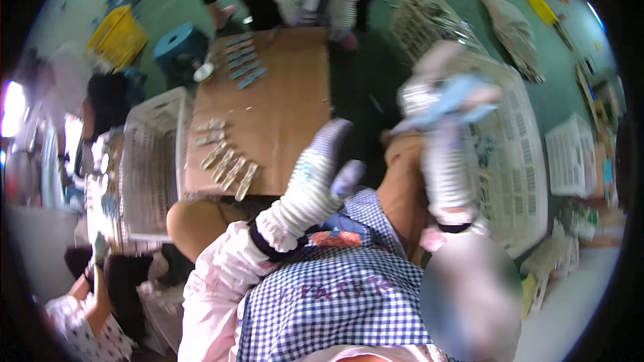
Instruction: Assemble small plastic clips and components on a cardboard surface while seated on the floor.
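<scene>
My left hand, in a white knitted glove with grey-purple fingertips, is raised over the near right edge of a cardboard-topped table. Its fingers are apart and it holds nothing. My right hand, gloved too, is smeared by motion beside a large white plastic basket. Light-blue, soft-looking material and something shiny show at that hand; what they are cannot be made out. On the cardboard lie several small yellowish clip-like pieces in a row, and farther off several blue-grey ones.
Across the table sits a person with gloved hands around a small pale object. Another white basket stands left of the table, and one with shiny items at far right. A blue stool and yellow crate stand far left.
</scene>
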The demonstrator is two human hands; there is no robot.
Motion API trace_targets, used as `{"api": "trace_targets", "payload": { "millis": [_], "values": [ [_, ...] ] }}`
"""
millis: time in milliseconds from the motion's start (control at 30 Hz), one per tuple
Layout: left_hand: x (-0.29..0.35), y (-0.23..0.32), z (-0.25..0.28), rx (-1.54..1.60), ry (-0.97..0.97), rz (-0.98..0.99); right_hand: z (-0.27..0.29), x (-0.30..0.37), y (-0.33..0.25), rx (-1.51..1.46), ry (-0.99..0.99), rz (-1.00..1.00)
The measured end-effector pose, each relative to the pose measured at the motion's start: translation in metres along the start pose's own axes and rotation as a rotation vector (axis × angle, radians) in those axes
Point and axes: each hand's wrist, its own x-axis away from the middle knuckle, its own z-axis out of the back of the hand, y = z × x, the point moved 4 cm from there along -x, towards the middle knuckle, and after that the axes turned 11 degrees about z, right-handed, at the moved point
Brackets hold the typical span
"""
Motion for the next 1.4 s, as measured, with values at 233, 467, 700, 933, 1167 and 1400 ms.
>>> {"api": "trace_targets", "payload": {
  "millis": [233, 467, 700, 933, 1167, 1400],
  "values": [
    [0.026, -0.054, -0.012, -0.135, -0.154, 0.291, 0.131, -0.095, 0.233, -0.083, 0.258, 0.112],
    [-0.004, -0.083, 0.007, 0.23, -0.039, 0.574, 0.109, -0.031, 0.323, 0.495, -0.202, -0.427],
    [-0.062, -0.156, 0.033, 0.624, 0.224, 0.712, 0.079, -0.04, 0.25, 0.038, -0.243, -0.373],
    [-0.142, -0.213, 0.054, 0.986, 0.369, 0.902, 0.067, -0.042, 0.251, 0.2, -0.251, -0.341],
    [-0.164, -0.223, 0.047, 0.884, 0.246, 0.88, 0.063, -0.051, 0.274, 0.201, -0.255, -0.304],
    [-0.05, -0.17, -0.009, 0.835, 0.282, 0.858, 0.065, -0.064, 0.243, 0.208, -0.253, -0.125]
  ]
}}
